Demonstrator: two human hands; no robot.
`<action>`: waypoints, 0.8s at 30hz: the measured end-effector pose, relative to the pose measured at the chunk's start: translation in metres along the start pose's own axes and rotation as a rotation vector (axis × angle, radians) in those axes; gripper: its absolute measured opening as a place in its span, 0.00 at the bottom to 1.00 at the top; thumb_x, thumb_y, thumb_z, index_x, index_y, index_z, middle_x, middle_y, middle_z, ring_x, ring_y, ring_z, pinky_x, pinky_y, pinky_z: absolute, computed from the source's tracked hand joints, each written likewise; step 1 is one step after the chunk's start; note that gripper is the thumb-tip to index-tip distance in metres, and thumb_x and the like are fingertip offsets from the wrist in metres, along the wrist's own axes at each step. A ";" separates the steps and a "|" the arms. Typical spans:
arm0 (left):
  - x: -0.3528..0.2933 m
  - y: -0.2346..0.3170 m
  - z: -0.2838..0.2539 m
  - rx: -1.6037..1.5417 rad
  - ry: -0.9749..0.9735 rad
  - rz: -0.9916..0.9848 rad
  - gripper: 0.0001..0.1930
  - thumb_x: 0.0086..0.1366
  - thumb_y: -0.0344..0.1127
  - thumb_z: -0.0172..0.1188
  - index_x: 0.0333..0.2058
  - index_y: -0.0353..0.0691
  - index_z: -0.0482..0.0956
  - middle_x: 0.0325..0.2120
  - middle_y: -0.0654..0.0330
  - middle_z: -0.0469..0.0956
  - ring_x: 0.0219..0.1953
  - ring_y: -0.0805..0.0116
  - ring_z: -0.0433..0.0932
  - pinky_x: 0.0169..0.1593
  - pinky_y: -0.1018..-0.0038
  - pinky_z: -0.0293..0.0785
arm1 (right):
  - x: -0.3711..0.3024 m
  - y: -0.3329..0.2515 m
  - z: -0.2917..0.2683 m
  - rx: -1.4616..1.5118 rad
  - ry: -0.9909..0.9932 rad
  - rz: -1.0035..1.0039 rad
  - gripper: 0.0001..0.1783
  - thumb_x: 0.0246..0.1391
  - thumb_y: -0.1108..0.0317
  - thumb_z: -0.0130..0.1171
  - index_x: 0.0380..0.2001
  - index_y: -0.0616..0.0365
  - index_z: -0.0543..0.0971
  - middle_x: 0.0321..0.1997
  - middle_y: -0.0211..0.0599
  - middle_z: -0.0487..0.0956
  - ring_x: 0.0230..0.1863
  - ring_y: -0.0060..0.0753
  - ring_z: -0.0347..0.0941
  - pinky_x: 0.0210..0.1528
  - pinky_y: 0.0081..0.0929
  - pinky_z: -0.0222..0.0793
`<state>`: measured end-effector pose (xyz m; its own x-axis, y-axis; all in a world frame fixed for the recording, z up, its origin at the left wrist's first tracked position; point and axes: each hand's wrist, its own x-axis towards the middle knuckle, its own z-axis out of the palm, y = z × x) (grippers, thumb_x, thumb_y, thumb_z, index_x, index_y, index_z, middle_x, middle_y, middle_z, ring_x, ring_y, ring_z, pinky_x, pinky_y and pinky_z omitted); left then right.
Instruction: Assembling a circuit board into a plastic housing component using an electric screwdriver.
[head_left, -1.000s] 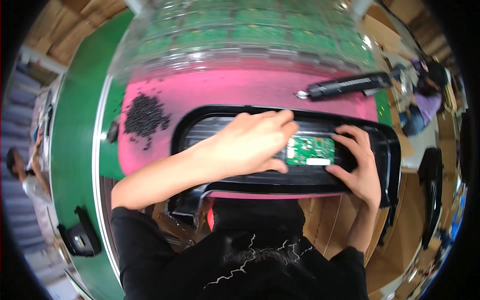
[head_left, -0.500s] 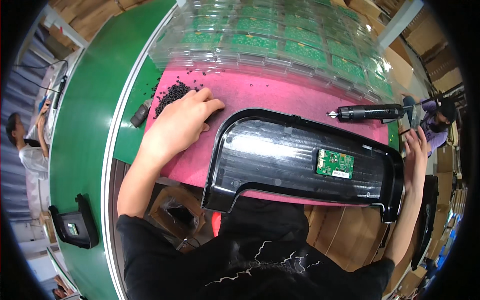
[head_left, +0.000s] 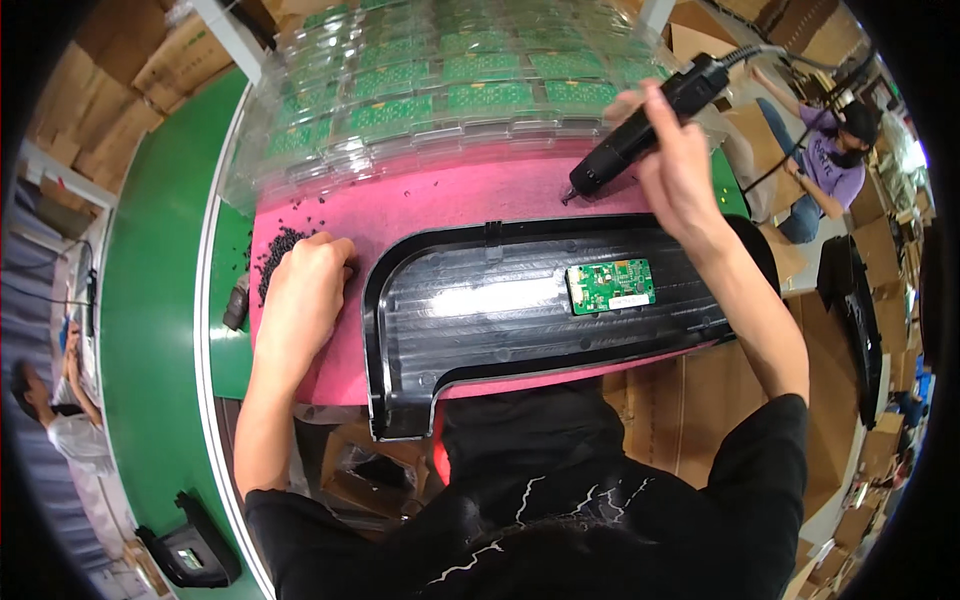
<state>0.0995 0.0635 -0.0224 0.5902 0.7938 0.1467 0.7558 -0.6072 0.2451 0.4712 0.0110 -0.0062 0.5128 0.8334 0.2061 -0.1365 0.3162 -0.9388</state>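
My right hand [head_left: 684, 178] grips a black electric screwdriver [head_left: 628, 146], tilted with its bit pointing down and left above the pink mat [head_left: 400, 205]. My left hand [head_left: 310, 292] rests beside a pile of small black screws [head_left: 276, 252], its fingers curled; whatever they may pinch is hidden. Between my hands lies a large black plastic housing [head_left: 480, 345], open side up with a raised rim. A green circuit board [head_left: 596, 292] with a white connector sits inside it, right of the middle. My right forearm passes over the housing's right end.
Clear plastic trays of green circuit boards [head_left: 440, 90] line the back. A green conveyor [head_left: 160, 330] runs along the left, carrying a smaller black housing [head_left: 192, 553]. A dark cylindrical piece [head_left: 236, 306] lies by the mat. One person sits far right, another stands far left.
My right hand has taken up the screwdriver from the mat and brought it left, tip down. My left hand stays by the screws, fingers more curled. The whole view has shifted.
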 end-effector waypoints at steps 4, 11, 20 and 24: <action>0.005 -0.003 -0.003 -0.036 0.057 0.036 0.06 0.53 0.19 0.60 0.32 0.30 0.80 0.29 0.44 0.79 0.34 0.42 0.79 0.39 0.56 0.75 | -0.007 -0.005 0.012 0.295 -0.037 0.061 0.23 0.64 0.53 0.59 0.51 0.59 0.70 0.35 0.34 0.75 0.35 0.29 0.72 0.45 0.32 0.69; 0.040 0.076 -0.038 -0.523 0.042 0.179 0.06 0.54 0.21 0.66 0.33 0.30 0.84 0.29 0.56 0.83 0.33 0.71 0.83 0.41 0.76 0.78 | -0.047 -0.067 0.027 0.549 -0.253 -0.191 0.26 0.66 0.41 0.48 0.47 0.55 0.71 0.23 0.22 0.65 0.21 0.17 0.58 0.33 0.23 0.60; 0.068 0.145 -0.036 -1.068 -0.176 0.462 0.06 0.53 0.20 0.70 0.31 0.30 0.84 0.31 0.55 0.84 0.34 0.70 0.82 0.39 0.76 0.79 | -0.087 -0.096 0.029 0.574 -0.173 -0.322 0.25 0.64 0.41 0.50 0.45 0.53 0.71 0.21 0.21 0.65 0.18 0.18 0.59 0.30 0.23 0.61; 0.071 0.144 -0.022 -1.175 -0.178 0.516 0.06 0.55 0.20 0.69 0.32 0.30 0.84 0.30 0.55 0.84 0.34 0.70 0.83 0.39 0.76 0.79 | -0.090 -0.095 0.015 0.606 -0.281 -0.329 0.26 0.64 0.42 0.52 0.47 0.54 0.71 0.22 0.21 0.65 0.19 0.18 0.60 0.31 0.23 0.62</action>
<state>0.2442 0.0334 0.0442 0.8348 0.4077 0.3699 -0.2164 -0.3749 0.9015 0.4256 -0.0875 0.0682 0.3828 0.7113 0.5895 -0.4984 0.6963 -0.5165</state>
